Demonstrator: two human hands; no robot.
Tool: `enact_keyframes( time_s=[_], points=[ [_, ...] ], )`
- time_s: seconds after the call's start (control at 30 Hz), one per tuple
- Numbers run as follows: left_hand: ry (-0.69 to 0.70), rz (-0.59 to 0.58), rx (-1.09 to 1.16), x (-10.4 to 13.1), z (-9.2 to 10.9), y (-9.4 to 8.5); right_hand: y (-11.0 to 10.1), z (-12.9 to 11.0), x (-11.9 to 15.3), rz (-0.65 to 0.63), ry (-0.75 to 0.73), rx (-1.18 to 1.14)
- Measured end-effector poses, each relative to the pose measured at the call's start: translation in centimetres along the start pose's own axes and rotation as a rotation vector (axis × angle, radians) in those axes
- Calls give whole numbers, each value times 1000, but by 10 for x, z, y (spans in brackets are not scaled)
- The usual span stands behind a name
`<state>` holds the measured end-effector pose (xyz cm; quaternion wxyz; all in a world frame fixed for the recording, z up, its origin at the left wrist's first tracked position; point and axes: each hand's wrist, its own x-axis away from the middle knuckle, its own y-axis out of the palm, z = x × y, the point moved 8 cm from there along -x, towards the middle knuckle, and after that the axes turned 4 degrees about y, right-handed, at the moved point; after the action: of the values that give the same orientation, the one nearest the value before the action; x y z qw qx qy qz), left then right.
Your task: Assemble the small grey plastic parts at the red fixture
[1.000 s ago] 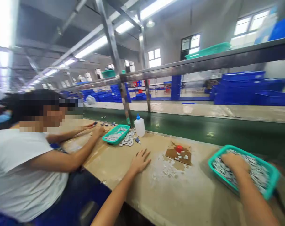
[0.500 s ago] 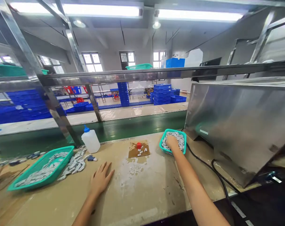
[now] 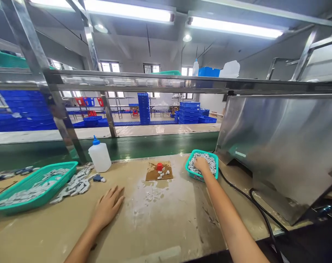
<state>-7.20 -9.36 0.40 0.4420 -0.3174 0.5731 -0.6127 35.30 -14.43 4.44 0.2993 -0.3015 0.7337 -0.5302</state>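
My right hand reaches into a small turquoise basket at the right of the table. Its fingers curl down among many small grey-white pieces, and the fingertips are hidden. My left hand lies flat on the tabletop with fingers stretched out and nothing under them that I can see. Between the hands, farther back, a brown board carries a red cap-like piece and several small white pieces. Wet-looking patches show around the board and in front of it.
At the left stand a larger green basket of grey pieces, a loose pile of them and a white squeeze bottle with a blue top. A big metal housing and black cables border the right. Behind runs a green belt.
The view has tilted and turned slightly, so the left-hand things sit farther left. My right hand stays in the small basket, and my left hand stays flat on the table.
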Motion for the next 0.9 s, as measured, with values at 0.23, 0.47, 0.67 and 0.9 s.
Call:
enact_keyframes(
  time_s=[0.23, 0.47, 0.67, 0.9],
  points=[
    [0, -9, -21, 3, 9, -4, 2, 4, -4, 3, 31, -58],
    [0, 9, -29, 3, 8, -2, -2, 4, -1, 31, 24, -74],
    [-12, -10, -71, 5, 12, -3, -6, 6, 1, 59, 42, -65],
    [-54, -73, -120, -13, 17, -1, -7, 4, 0, 94, 63, -19]
  ],
)
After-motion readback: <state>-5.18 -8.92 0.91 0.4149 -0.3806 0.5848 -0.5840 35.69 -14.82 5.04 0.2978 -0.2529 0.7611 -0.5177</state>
